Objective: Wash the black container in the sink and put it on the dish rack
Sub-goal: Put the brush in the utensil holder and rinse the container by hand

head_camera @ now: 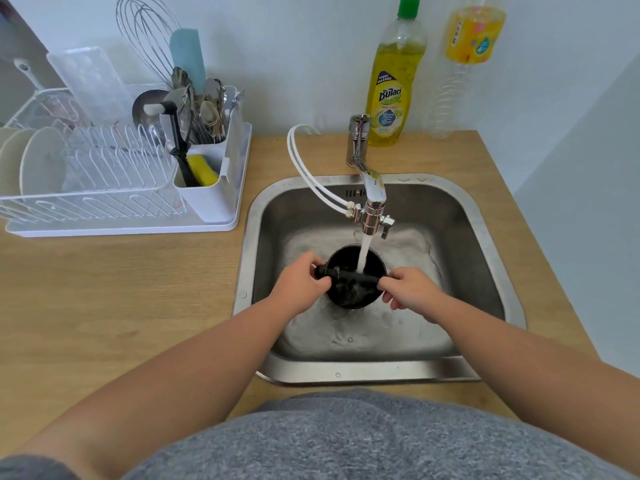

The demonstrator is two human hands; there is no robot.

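Note:
A round black container (356, 292) sits in the steel sink (498, 271) under the faucet (372, 199), and a stream of water runs into its open top. A black bar-like handle lies across its mouth. My left hand (299, 284) grips the left end of that handle. My right hand (410, 292) pinches the right end at the container's rim. The white dish rack (114, 206) stands on the wooden counter to the left of the sink.
The rack holds white plates (38, 161), a clear lid, a cutlery caddy (211, 192) with utensils, a whisk and a yellow sponge (204, 169). A yellow dish soap bottle (394, 84) and a clear plastic bottle (464, 64) stand behind the sink. White hoses run to the faucet.

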